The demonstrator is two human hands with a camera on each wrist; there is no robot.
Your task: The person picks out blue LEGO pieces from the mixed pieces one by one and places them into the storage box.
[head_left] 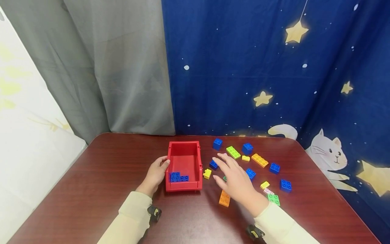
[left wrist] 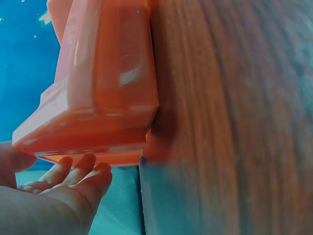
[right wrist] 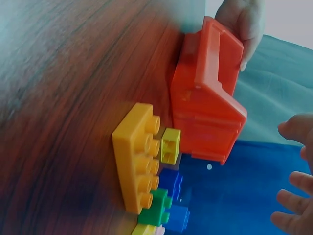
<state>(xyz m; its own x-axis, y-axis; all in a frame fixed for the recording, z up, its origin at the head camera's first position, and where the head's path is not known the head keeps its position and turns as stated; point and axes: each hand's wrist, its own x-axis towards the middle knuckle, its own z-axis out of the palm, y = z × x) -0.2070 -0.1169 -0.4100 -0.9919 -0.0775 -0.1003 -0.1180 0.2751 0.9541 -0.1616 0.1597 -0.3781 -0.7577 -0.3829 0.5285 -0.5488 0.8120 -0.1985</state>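
Observation:
A red plastic box [head_left: 184, 186] stands on the table, with blue bricks [head_left: 175, 177] inside near its front wall. My left hand [head_left: 156, 174] holds the box by its left side, thumb at the rim and fingers along the outside. Over the loose bricks to the box's right, my right hand [head_left: 236, 178] hovers with fingers spread and nothing in it. Around it lie an orange brick [head_left: 224, 198], a yellow brick [head_left: 207, 174] beside the box, and a dark blue brick [head_left: 213, 165]. A green brick [right wrist: 153, 207] is mostly hidden under the hand in the head view.
More bricks are scattered over the table's right half: a lime one [head_left: 233, 152], a yellow-orange one [head_left: 260, 160], several blue ones such as the rightmost [head_left: 285, 185], and a green one [head_left: 273, 199] by the right wrist. Curtains hang behind the wooden table [head_left: 128, 149].

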